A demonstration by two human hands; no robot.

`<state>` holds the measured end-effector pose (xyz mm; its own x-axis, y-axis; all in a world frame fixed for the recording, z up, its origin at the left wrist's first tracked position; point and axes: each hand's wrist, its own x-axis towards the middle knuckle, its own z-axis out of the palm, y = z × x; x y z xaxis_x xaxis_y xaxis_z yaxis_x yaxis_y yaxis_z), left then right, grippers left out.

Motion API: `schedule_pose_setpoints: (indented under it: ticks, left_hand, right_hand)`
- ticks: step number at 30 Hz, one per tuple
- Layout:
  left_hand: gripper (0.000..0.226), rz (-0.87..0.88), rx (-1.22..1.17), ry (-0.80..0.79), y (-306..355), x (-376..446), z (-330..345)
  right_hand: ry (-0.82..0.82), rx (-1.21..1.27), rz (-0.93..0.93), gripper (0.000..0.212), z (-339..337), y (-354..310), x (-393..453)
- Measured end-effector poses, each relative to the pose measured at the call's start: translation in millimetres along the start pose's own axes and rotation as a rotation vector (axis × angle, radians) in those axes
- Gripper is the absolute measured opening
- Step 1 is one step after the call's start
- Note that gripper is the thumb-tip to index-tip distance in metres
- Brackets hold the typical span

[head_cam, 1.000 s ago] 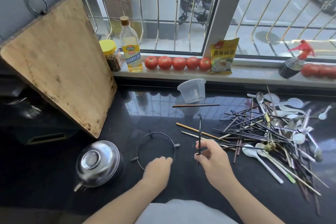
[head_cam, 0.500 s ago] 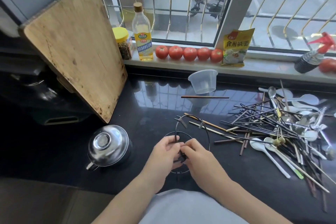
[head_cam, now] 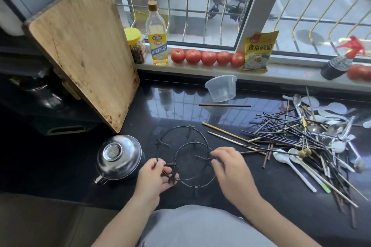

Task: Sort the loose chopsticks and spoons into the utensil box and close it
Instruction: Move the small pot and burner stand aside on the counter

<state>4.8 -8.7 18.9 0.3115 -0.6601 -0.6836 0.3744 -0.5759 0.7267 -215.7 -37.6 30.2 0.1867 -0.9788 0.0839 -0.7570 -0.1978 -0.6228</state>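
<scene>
Left hand (head_cam: 155,176) pinches two wire rings (head_cam: 192,156) at their near edge, likely steadying them; right hand (head_cam: 230,166), blurred, grip apparently loose at the far rim. Chopsticks (head_cam: 281,136) and spoons (head_cam: 291,163) lie heaped on desk (head_cam: 261,196), right; no box seen

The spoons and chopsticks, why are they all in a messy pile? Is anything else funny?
The chopsticks and spoons lie tangled on the black counter, unsorted. One chopstick lies apart near the plastic cup, which is tipped over. No utensil box shows.
</scene>
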Motion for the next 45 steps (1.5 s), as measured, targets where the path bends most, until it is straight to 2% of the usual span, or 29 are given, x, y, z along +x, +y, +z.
schedule_pose_setpoints:
  ticks: [2, 4, 6, 8, 12, 13, 15, 18, 20, 22, 24, 27, 31, 37, 45]
  left_hand:
    - [0.018, -0.036, -0.069, 0.004, -3.9, -0.5, -2.9]
    - [0.017, -0.089, -0.114, -0.022, -12.9, -3.9, 2.3]
    - [0.016, -0.149, -0.131, -0.075, -22.7, -9.3, 11.0]
    - [0.014, -0.200, -0.091, -0.157, -29.0, -15.4, 18.2]
    - [0.016, -0.229, -0.009, -0.221, -30.1, -21.5, 22.2]
    - [0.016, -0.208, -0.013, -0.224, -29.7, -20.4, 21.9]
    - [0.016, -0.156, -0.029, -0.228, -26.3, -19.5, 21.0]
    - [0.015, -0.114, -0.067, -0.238, -25.0, -18.7, 19.4]
    - [0.014, -0.125, -0.058, -0.288, -25.9, -19.2, 19.0]
    - [0.011, -0.125, 0.065, -0.330, -28.0, -16.4, 17.8]
    - [0.011, -0.109, 0.105, -0.292, -25.0, -12.2, 15.8]
    - [0.016, -0.127, 0.012, -0.206, -17.0, -1.0, 15.2]
    - [0.018, -0.070, 0.277, -0.131, -18.1, 14.0, 20.4]
    - [0.014, 0.070, 0.700, -0.029, -21.6, 48.6, 22.8]
    - [0.020, 0.078, 0.871, 0.013, -18.8, 59.8, 29.4]
  right_hand:
    - [-0.112, 0.127, 0.315, 0.030, -6.7, 8.1, 3.8]
    - [-0.276, 0.481, 0.585, 0.030, -6.7, 5.5, 7.4]
    - [-0.361, 0.674, 0.684, 0.026, -0.2, 1.4, 7.6]
    - [-0.334, 0.610, 0.676, 0.024, 13.2, 4.5, 4.5]
    - [-0.167, 0.122, 0.663, 0.020, 23.1, 16.9, 7.7]
    - [-0.153, 0.073, 0.661, 0.021, 19.9, 20.1, 8.6]
    - [-0.207, 0.134, 0.675, 0.023, 12.1, 23.3, 8.9]
    - [-0.280, 0.376, 0.701, 0.015, 5.1, 21.6, 4.0]
    - [-0.218, 0.517, 0.698, 0.015, 2.2, 24.0, 1.2]
    - [-0.168, 0.593, 0.711, 0.017, -2.4, 31.6, 3.1]
    - [-0.196, 0.588, 0.713, 0.018, -7.3, 42.3, 6.8]
    - [-0.279, 0.575, 0.702, 0.020, -7.2, 54.0, 11.5]
    - [-0.326, 0.464, 0.644, 0.019, 6.0, 52.5, 23.2]
    - [-0.276, 0.262, 0.647, 0.016, 33.2, 48.7, 29.8]
    - [-0.233, 0.224, 0.766, 0.018, 44.8, 57.8, 25.5]
